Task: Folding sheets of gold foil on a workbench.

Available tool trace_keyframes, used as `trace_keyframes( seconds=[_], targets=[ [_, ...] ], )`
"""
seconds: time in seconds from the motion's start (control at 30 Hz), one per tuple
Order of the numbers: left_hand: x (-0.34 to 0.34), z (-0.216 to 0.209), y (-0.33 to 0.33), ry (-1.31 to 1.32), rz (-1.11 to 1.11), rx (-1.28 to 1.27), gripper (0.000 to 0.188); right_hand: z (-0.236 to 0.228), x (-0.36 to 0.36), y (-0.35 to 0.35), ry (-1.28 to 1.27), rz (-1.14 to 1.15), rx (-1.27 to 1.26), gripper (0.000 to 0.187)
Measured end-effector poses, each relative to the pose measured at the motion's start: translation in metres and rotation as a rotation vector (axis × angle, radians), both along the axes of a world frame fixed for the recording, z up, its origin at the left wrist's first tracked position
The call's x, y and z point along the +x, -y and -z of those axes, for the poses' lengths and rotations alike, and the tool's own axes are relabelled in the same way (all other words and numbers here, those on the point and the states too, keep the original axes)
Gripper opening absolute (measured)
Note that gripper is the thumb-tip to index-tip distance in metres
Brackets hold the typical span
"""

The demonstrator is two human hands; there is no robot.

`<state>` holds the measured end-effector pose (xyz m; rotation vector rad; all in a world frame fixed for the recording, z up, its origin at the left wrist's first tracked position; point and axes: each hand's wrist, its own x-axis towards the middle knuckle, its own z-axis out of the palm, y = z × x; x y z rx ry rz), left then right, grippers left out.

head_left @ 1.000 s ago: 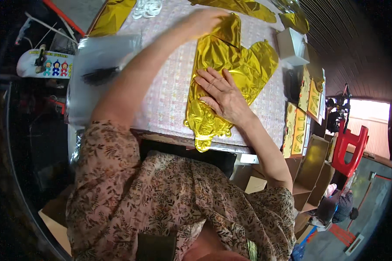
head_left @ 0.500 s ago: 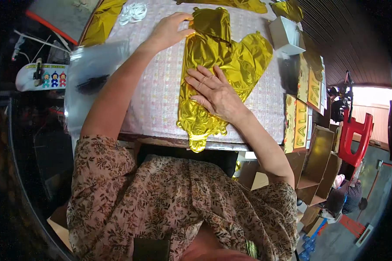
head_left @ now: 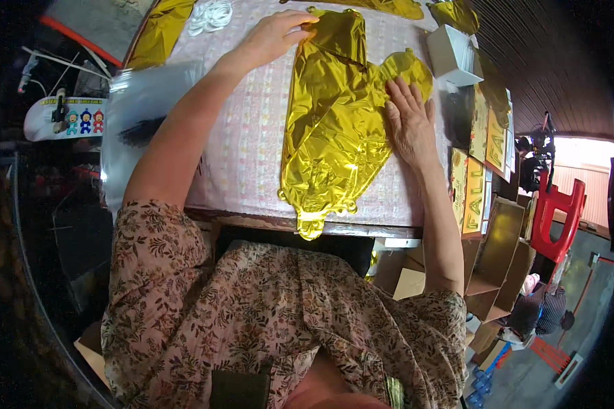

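A flat gold foil balloon (head_left: 334, 129) lies on the cloth-covered table, with its tabbed end hanging slightly over the near edge. Its far end is folded over into a smooth flap. At that flap's left edge, my left hand (head_left: 273, 37) touches the foil with fingertips and thumb, which are spread apart. On the balloon's right lobe, my right hand (head_left: 413, 129) lies flat with fingers stretched out, its palm at the foil's right edge.
Clear plastic sleeves (head_left: 147, 102) lie at the table's left. White ribbon coils (head_left: 210, 17) and more gold foil (head_left: 158, 34) sit at the far left. On the right are a white box (head_left: 450, 58) and printed yellow cards (head_left: 472, 194). Cardboard boxes (head_left: 498, 238) and a red stool (head_left: 559, 218) stand beyond.
My right hand has moved from the balloon's middle to its right lobe, up and to the right. My left hand has shifted slightly right and farther away along the flap's edge.
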<state>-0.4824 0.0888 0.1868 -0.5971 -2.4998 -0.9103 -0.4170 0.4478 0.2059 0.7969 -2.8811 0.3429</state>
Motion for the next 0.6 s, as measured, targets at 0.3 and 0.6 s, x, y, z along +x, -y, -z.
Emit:
trace_keyframes(
  seconds=[0.3,0.6],
  targets=[
    [-0.005,0.012,0.007,-0.036,0.040,-0.074,0.035,0.003,0.002,0.002,-0.043,0.017,-0.014,0.051],
    [0.004,0.001,0.005,0.003,0.034,-0.006,0.034,0.005,0.005,0.003,-0.061,0.024,-0.022,0.050]
  ],
)
